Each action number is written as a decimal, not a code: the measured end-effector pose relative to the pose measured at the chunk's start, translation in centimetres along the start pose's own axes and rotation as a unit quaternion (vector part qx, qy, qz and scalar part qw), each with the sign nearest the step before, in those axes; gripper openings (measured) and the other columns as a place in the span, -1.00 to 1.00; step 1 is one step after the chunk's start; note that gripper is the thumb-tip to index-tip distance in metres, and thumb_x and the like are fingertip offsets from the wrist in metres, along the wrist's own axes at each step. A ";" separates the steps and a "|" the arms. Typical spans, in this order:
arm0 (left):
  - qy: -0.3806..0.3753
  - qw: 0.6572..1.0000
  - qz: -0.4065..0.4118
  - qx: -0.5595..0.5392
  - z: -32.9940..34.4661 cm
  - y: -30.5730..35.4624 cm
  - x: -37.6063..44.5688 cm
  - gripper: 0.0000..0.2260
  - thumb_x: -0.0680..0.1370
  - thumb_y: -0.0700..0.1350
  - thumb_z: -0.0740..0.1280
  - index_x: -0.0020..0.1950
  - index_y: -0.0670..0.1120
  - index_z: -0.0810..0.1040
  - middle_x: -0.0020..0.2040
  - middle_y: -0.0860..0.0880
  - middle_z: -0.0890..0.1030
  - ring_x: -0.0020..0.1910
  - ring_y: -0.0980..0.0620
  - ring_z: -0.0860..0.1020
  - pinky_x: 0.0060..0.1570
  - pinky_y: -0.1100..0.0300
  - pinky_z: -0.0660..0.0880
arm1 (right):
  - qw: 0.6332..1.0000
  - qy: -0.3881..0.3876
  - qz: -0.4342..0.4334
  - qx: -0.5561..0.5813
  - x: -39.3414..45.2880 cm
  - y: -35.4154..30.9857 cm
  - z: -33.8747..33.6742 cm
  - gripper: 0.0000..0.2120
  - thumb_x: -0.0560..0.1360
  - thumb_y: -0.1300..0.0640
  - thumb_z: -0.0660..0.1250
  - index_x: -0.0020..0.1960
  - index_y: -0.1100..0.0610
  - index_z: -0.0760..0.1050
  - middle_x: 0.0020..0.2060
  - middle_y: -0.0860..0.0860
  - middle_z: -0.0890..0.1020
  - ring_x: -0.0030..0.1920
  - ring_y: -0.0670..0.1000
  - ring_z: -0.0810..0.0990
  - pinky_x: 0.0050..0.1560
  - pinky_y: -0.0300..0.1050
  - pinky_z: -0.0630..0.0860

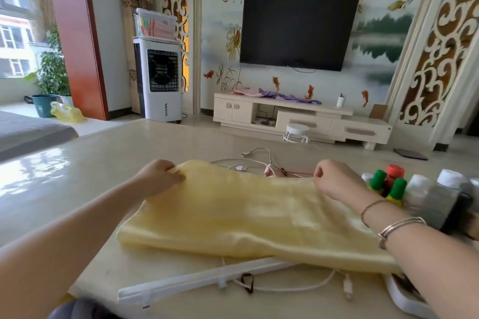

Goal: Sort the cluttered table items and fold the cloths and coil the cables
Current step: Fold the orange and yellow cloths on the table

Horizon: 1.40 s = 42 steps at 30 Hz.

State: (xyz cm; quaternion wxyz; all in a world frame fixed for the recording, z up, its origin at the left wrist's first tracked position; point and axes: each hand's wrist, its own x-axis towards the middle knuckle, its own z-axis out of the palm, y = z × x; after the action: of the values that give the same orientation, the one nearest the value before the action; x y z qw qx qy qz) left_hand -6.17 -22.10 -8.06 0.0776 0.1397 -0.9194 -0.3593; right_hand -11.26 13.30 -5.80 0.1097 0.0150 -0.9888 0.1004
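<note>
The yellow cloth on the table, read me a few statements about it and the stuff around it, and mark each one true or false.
1. Both hands, left hand and right hand, grip the far edge of the yellow cloth. True.
2. The cloth is red. False: it is yellow.
3. Bottles with green caps stand to the right of the cloth. True.
4. The white cables beyond the cloth are neatly coiled. False: they lie loose.
5. The television is showing a picture. False: its screen is dark.

Black TV (pixel 298 33) on wall above cream cabinet (pixel 300 119); white air cooler (pixel 159 77) left; potted plant (pixel 53 70) by window.
</note>
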 end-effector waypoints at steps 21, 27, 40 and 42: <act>0.050 0.942 0.301 0.138 2.0 1.1 -2.3 -0.78 0.47 -0.20 0.39 0.06 0.03 0.50 0.04 0.06 0.48 0.02 0.05 0.48 0.05 0.17 0.43 | 0.975 0.006 -0.191 0.113 -3.6 -2.1 0.1 -0.74 0.51 -0.03 0.34 0.15 0.00 0.43 0.10 -0.05 0.47 0.19 -0.02 0.40 0.10 -0.16 0.33; -0.145 0.900 0.341 0.228 0.9 -0.2 -7.5 -0.61 0.39 0.38 0.28 0.13 0.24 0.47 0.07 0.30 0.44 0.07 0.33 0.41 0.05 0.41 0.35 | 0.949 -0.152 -0.266 0.081 -10.8 -2.2 -2.8 -0.44 0.42 -0.26 0.35 0.31 -0.15 0.21 0.19 -0.17 0.37 0.25 -0.16 0.25 0.29 -0.20 0.25; -0.124 0.859 0.315 0.385 -0.3 -0.1 -8.9 -0.57 0.54 -0.08 0.25 0.36 0.24 0.33 0.29 0.26 0.44 0.23 0.20 0.46 0.25 0.26 0.38 | 0.950 -0.183 -0.218 -0.129 -14.1 -0.8 -2.5 -0.41 0.54 0.21 0.11 0.53 0.02 0.07 0.55 0.00 0.10 0.40 0.09 0.35 0.27 -0.10 0.36; -0.067 0.845 0.345 0.403 -0.1 -0.4 -9.1 -0.68 0.55 -0.09 0.15 0.24 0.23 0.41 0.11 0.22 0.52 0.00 0.19 0.53 0.08 0.25 0.46 | 0.959 -0.157 -0.209 -0.108 -13.8 -0.4 -2.2 -0.58 0.55 0.19 0.05 0.39 0.03 0.31 0.44 0.04 0.36 0.24 0.12 0.50 0.16 -0.04 0.47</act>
State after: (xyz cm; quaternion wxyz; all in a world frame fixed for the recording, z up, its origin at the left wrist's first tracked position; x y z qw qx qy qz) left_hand 2.56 -19.65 -8.66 0.0711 -0.1920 -0.9752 0.0848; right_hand 2.66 13.42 -6.66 -0.0272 0.2248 -0.9734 -0.0354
